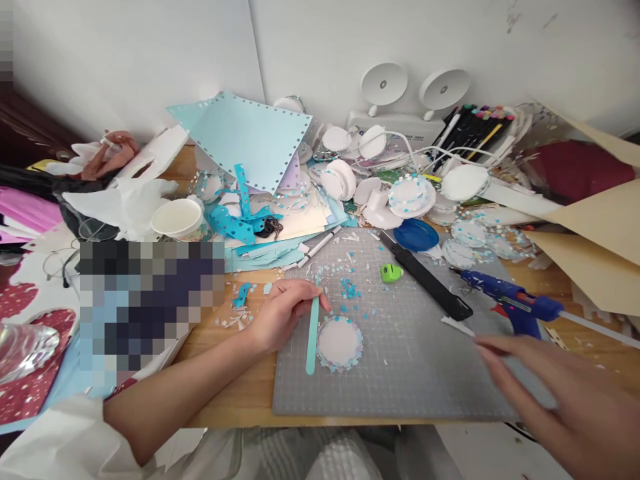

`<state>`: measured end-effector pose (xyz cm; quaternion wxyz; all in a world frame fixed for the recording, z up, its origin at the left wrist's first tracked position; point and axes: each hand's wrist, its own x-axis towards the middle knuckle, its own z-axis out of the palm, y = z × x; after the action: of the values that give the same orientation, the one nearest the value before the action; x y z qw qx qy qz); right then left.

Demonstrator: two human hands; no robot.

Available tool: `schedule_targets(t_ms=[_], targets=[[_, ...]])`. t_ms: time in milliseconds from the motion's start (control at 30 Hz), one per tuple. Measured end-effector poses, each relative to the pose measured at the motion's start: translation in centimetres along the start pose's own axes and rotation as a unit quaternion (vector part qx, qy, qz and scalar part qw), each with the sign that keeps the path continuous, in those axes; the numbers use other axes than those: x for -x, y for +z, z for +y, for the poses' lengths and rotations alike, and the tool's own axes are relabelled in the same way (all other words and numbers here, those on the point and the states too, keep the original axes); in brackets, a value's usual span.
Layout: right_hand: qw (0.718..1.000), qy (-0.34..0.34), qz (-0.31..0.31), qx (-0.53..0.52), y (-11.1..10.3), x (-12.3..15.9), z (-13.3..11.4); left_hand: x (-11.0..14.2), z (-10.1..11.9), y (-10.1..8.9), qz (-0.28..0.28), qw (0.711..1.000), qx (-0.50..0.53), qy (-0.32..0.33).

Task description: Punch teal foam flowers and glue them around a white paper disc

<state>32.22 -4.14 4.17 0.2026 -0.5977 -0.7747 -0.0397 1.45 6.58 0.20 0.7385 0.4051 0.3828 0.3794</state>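
Note:
My left hand rests at the left edge of a grey cutting mat, fingers curled and pinching the top of a light blue paper strip. The strip lies beside a white paper disc with a blue scalloped edge. My right hand hovers low at the right, blurred, fingers stretched out toward the left and holding nothing. It is just below a blue hot glue gun that lies at the mat's right edge.
A black utility knife, a small green object and blue paper scraps lie on the mat. Behind are a blue lid, a paper cup, several white discs, markers, blue punched paper and tan card.

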Motion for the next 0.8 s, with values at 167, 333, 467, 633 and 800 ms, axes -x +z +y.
schedule_targets(t_ms=[167, 333, 467, 633, 800], targets=[[0.970, -0.240, 0.002, -0.051, 3.1, -7.5, -7.1, -0.2, -0.2, 0.0, 0.011, 0.999, 0.030, 0.004], [0.926, -0.370, 0.043, -0.061, 6.7, -11.4, -9.8, -0.4, -0.1, 0.4, 0.056, 0.993, 0.103, 0.012], [0.901, -0.416, 0.111, -0.057, 7.4, -11.9, -9.7, -0.2, -0.1, 0.4, 0.033, 0.997, 0.075, 0.013], [0.893, -0.414, 0.149, -0.096, 7.4, -11.3, -8.9, 0.2, -0.3, 0.5, -0.009, 1.000, -0.019, 0.021], [0.914, -0.229, 0.167, -0.291, 7.9, -10.6, -7.3, 0.5, 0.7, 0.1, 0.008, 0.972, -0.222, 0.073]])
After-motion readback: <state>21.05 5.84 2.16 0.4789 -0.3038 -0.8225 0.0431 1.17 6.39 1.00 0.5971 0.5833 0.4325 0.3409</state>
